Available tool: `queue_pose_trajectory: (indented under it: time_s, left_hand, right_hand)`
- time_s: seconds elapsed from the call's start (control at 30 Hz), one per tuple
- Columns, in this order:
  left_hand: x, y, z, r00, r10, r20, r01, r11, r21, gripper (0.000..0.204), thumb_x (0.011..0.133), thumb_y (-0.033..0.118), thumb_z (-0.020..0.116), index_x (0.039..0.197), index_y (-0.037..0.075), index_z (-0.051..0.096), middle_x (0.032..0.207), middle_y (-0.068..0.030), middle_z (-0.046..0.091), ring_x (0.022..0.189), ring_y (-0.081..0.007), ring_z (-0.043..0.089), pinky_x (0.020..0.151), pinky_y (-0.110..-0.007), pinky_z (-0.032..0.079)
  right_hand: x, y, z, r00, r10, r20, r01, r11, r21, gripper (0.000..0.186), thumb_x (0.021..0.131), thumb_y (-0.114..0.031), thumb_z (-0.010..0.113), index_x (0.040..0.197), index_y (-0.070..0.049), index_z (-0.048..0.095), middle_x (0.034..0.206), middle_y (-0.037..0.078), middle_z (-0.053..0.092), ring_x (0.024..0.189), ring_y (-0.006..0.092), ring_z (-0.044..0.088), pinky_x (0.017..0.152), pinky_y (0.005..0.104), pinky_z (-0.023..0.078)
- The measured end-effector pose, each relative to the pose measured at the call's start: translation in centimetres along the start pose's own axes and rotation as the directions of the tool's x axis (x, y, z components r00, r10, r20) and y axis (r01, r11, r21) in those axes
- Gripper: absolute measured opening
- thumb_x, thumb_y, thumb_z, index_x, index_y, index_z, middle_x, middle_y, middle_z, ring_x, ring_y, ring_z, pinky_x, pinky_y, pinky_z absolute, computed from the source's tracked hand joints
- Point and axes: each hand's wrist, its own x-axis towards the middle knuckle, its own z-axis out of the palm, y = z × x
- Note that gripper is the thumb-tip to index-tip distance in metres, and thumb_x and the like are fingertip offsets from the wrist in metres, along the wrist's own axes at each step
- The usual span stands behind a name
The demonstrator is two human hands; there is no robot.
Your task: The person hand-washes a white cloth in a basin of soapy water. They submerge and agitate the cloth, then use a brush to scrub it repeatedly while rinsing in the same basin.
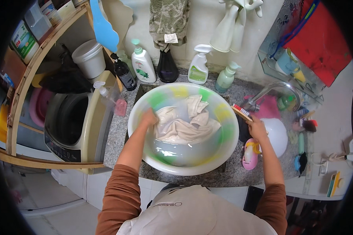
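A large round basin [184, 170] with green and yellow patches holds cloudy water. In it lies a soaked cream-coloured cloth garment [178, 131], bunched up and partly above the surface. My left hand [149, 117] is closed on the garment's left edge, its fingertips partly hidden by the hand itself. At the basin's right rim my right hand [257, 128] grips a wooden scrubbing brush [241, 112] by its handle. The brush's red and white bristles face up and away from me, apart from the garment.
Several pump and spray bottles [143, 64] line the wall behind the basin. A chrome faucet [276, 85] arches at the right, near a white bowl [276, 137] and a pink soap holder [249, 156]. An open top-loading washing machine [92, 129] stands left. Rubber gloves [228, 29] hang above.
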Motion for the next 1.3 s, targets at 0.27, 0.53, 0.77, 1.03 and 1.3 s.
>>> queue_pose_trajectory:
  time_s: [0.27, 0.53, 0.77, 1.03, 1.3]
  left_hand:
    - [-0.5, 0.8, 1.1, 0.91, 0.331, 0.251, -0.323, 0.944, -0.072, 0.054, 0.061, 0.03, 0.073, 0.104, 0.001, 0.059, 0.102, -0.0181, 0.061, 0.097, -0.032, 0.057, 0.085, -0.037, 0.044]
    - [-7.9, 11.3, -6.7, 0.721, 0.692, 0.032, -0.676, 0.713, -0.188, 0.03, 0.068, 0.017, 0.071, 0.091, 0.001, 0.058, 0.09, -0.011, 0.063, 0.081, -0.0268, 0.06, 0.073, -0.037, 0.046]
    - [-8.8, 4.3, -3.0, 0.627, 0.731, 0.269, -0.39, 0.594, -0.704, 0.054, 0.07, 0.015, 0.075, 0.118, 0.004, 0.053, 0.113, -0.0049, 0.058, 0.095, -0.0145, 0.055, 0.081, -0.031, 0.045]
    - [-11.0, 8.3, -3.0, 0.944, 0.28, -0.174, -0.328, 0.848, -0.416, 0.031, 0.075, 0.03, 0.07, 0.087, 0.002, 0.061, 0.084, -0.0079, 0.06, 0.075, -0.0168, 0.056, 0.072, -0.029, 0.046]
    - [-17.0, 11.4, -2.7, 0.934, 0.298, 0.2, 0.212, -0.009, -0.977, 0.033, 0.089, 0.024, 0.054, 0.111, 0.0, 0.05, 0.095, -0.0056, 0.056, 0.088, -0.0145, 0.054, 0.086, -0.028, 0.043]
  right_hand:
    - [2.8, -8.2, -5.9, 0.963, -0.089, -0.253, 0.177, 0.92, 0.349, 0.019, 0.073, -0.007, 0.059, 0.091, -0.005, 0.065, 0.103, 0.016, 0.059, 0.096, 0.0322, 0.056, 0.083, 0.039, 0.044]
    - [10.2, -22.7, -0.6, 0.859, -0.511, 0.034, 0.289, 0.539, 0.791, 0.051, 0.07, -0.023, 0.072, 0.113, -0.001, 0.055, 0.1, 0.019, 0.06, 0.093, 0.0294, 0.058, 0.081, 0.0349, 0.045]
    - [6.9, -23.1, -5.2, 0.813, -0.489, 0.317, -0.201, 0.275, 0.94, 0.03, 0.081, -0.024, 0.066, 0.097, 0.001, 0.063, 0.085, 0.005, 0.063, 0.076, 0.0078, 0.052, 0.069, 0.026, 0.045]
    - [4.3, -20.8, -5.9, 0.92, -0.196, -0.338, 0.389, 0.532, 0.752, 0.023, 0.078, -0.012, 0.063, 0.099, -0.003, 0.062, 0.088, 0.016, 0.064, 0.074, 0.0241, 0.063, 0.064, 0.0318, 0.049]
    - [-0.9, -26.5, -1.9, 0.919, -0.115, -0.378, 0.337, 0.727, 0.599, 0.03, 0.075, -0.008, 0.059, 0.105, -0.007, 0.054, 0.074, 0.014, 0.061, 0.074, 0.0307, 0.062, 0.061, 0.0343, 0.05]
